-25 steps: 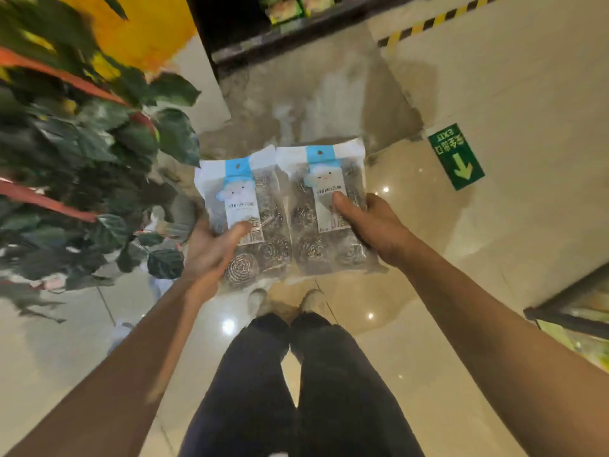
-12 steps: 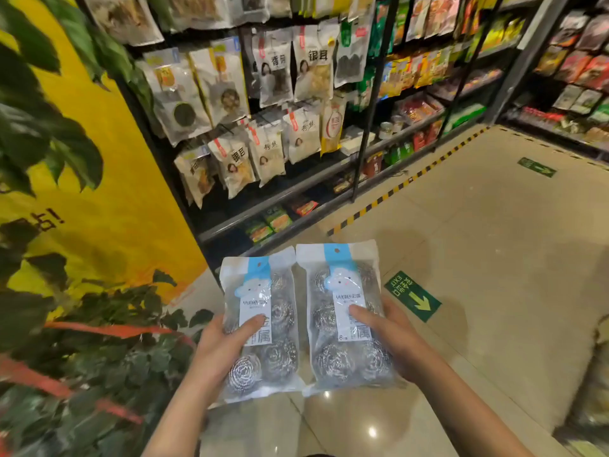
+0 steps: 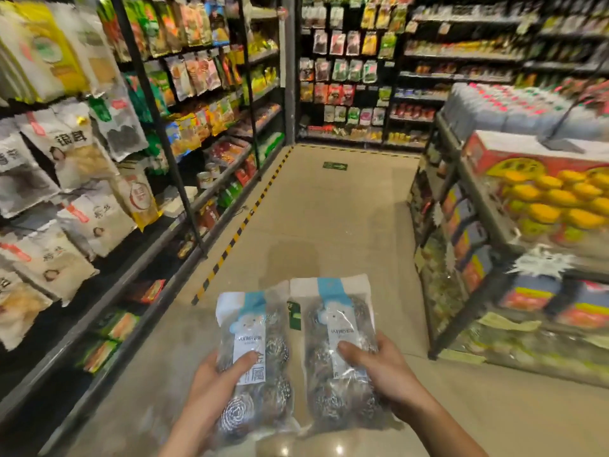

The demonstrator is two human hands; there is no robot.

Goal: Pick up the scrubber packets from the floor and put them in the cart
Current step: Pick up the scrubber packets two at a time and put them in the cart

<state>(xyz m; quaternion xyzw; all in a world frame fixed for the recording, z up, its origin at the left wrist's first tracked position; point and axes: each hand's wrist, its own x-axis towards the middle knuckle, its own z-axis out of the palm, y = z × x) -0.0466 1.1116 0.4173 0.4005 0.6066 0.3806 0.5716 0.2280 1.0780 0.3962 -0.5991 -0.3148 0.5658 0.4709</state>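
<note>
2 scrubber packets are in view, a left packet and a right packet, side by side with their inner edges touching or nearly so. 2 hands show: the left hand holds 1 packet and the right hand holds 1. Each packet carries 1 blue header strip and 1 white label. In the left packet 3 steel scrubber balls can be made out clearly; the rest blur together. On the floor lie 2 green arrow signs, 1 far one and 1 between the packets.
</note>
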